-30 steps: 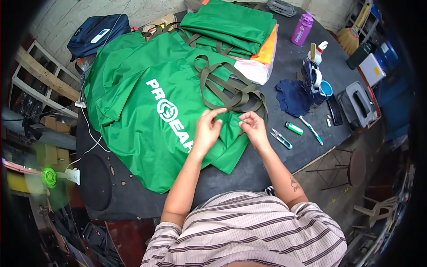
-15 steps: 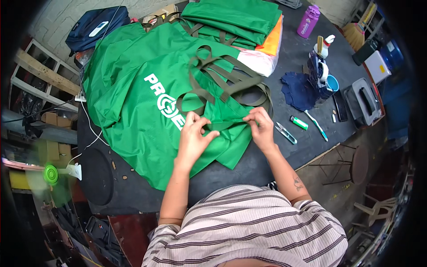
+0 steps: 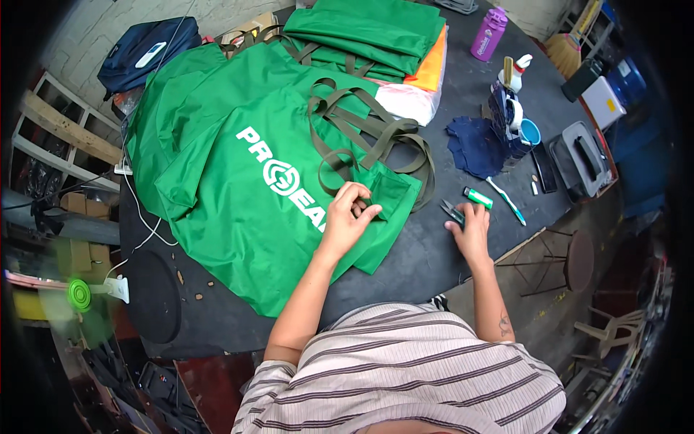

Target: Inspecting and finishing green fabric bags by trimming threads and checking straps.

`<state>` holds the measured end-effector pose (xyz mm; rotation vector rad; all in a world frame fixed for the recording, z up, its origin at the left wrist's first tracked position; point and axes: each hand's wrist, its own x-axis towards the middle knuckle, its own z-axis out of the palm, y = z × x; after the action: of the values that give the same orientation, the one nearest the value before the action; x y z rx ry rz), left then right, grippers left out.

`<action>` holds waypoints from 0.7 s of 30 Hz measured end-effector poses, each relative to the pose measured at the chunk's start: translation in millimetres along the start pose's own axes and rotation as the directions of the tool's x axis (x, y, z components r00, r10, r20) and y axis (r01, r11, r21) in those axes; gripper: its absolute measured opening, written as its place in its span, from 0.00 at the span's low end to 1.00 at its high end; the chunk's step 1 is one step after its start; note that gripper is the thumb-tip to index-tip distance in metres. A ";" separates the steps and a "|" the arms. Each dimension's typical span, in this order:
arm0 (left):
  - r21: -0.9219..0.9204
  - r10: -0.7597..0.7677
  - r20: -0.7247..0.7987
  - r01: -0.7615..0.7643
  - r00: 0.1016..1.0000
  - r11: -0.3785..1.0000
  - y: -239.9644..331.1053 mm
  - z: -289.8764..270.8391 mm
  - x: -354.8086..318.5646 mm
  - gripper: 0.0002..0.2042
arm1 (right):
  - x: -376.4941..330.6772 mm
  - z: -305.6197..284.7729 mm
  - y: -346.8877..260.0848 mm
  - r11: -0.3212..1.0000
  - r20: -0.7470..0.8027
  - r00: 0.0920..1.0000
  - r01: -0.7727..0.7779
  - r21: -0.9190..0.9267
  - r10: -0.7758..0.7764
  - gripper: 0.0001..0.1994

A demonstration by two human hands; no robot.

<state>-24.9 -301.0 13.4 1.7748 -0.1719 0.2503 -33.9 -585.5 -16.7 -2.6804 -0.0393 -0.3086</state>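
Observation:
A large green fabric bag [image 3: 224, 210] with white printing lies spread over the table, its olive webbing straps [image 3: 379, 145] looped in a tangle at its upper right. My left hand [image 3: 349, 217] is closed in a pinch at the bag's edge, just below the straps. Off to the right of the bag, my right hand [image 3: 473, 233] has its fingers on the handles of small thread snips [image 3: 451, 211], whose blades stick out to the left. The fingers partly cover the snips. Just beyond them lies a small green and white cylinder [image 3: 478, 198], perhaps a lighter.
A teal toothbrush [image 3: 506, 201] lies right of the snips. Beyond are dark blue cloth [image 3: 473, 148], a light-blue cup [image 3: 530, 132], a phone [image 3: 543, 168] and a purple bottle [image 3: 489, 35]. Folded green fabric [image 3: 369, 32] is stacked at the back. A small fan [image 3: 79, 295] stands at left.
My right hand has let go of the bag and moved right onto the thread snips. My left hand stays at the bag's edge, and the whole view has shifted slightly.

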 end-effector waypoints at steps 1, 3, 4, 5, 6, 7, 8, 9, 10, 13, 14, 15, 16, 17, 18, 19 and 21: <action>-0.031 -0.056 -0.032 0.055 0.998 0.998 -1.4 1.8 1.8 0.14 | -0.7 0.2 5.7 0.999 -0.033 0.999 0.044 0.008 -0.044 0.12; -0.031 -0.024 -0.058 0.022 0.998 0.999 -3.1 6.3 4.6 0.15 | 3.3 0.9 8.0 0.999 0.014 0.999 -0.031 -0.036 0.032 0.07; -0.104 -0.044 -0.104 0.033 0.994 0.994 -3.3 8.6 6.0 0.17 | 6.9 0.9 3.3 0.999 -0.023 0.999 0.047 -0.009 -0.047 0.07; -0.195 -0.069 -0.144 0.040 0.987 0.980 -3.1 11.4 7.5 0.18 | 12.2 0.3 -4.1 0.989 -0.109 0.994 0.016 0.144 0.000 0.07; -0.112 -0.068 -0.174 0.049 0.982 0.992 -2.4 13.6 8.6 0.20 | 17.7 -1.1 -14.9 0.952 -0.146 0.982 -0.076 0.295 0.123 0.07; -0.069 -0.055 -0.186 0.042 0.981 0.997 -1.5 16.3 9.7 0.20 | 23.5 -4.4 -27.4 0.909 -0.111 0.993 0.012 0.416 0.037 0.10; -0.037 -0.013 -0.204 0.005 0.979 0.999 -0.2 18.8 10.6 0.20 | 25.8 -7.9 -42.4 0.887 -0.112 0.986 0.163 0.432 -0.127 0.15; 0.054 0.058 -0.209 -0.048 0.976 0.997 1.4 21.4 11.5 0.21 | 26.1 -9.1 -59.9 0.895 -0.057 0.983 0.182 0.407 -0.174 0.18; 0.055 0.041 -0.198 -0.031 0.979 0.998 3.0 23.6 11.9 0.21 | 27.4 -10.2 -76.1 0.873 -0.027 0.962 0.256 0.414 -0.270 0.21; 0.059 0.019 -0.138 -0.011 0.990 0.998 7.5 27.7 12.7 0.24 | 35.0 -9.1 -111.4 0.845 0.006 0.962 0.236 0.480 -0.272 0.18; 0.060 0.040 -0.148 -0.032 0.988 0.998 8.7 27.5 12.8 0.24 | 37.6 -7.5 -117.9 0.825 -0.025 0.962 0.246 0.509 -0.271 0.16; 0.056 0.010 -0.135 -0.003 0.991 0.998 9.9 26.5 12.9 0.24 | 39.8 -5.7 -121.8 0.835 0.002 0.981 0.164 0.526 -0.193 0.14; 0.054 -0.050 -0.117 0.056 0.992 0.997 11.2 24.7 12.9 0.25 | 41.7 -3.9 -123.4 0.836 -0.004 0.980 0.174 0.521 -0.201 0.14; 0.057 -0.020 -0.125 0.027 0.992 0.998 12.4 22.4 13.4 0.25 | 43.7 -1.8 -123.6 0.834 0.015 0.980 0.159 0.528 -0.196 0.14; 0.052 -0.036 -0.091 0.041 0.995 0.998 13.6 19.9 13.9 0.26 | 45.5 0.1 -122.7 0.840 0.052 0.983 0.121 0.529 -0.175 0.14; 0.046 -0.041 -0.060 0.044 0.997 0.998 14.8 17.4 14.7 0.26 | 46.8 2.0 -121.6 0.832 0.033 0.981 0.143 0.536 -0.190 0.14; 0.061 -0.048 -0.026 0.050 0.999 0.997 17.0 12.9 16.7 0.27 | 48.6 5.0 -119.6 0.811 0.058 0.977 0.136 0.570 -0.205 0.13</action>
<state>-12.1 -317.0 31.2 1.8342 -0.1041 0.2444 5.4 -476.4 40.3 -2.0970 -0.3557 -0.1583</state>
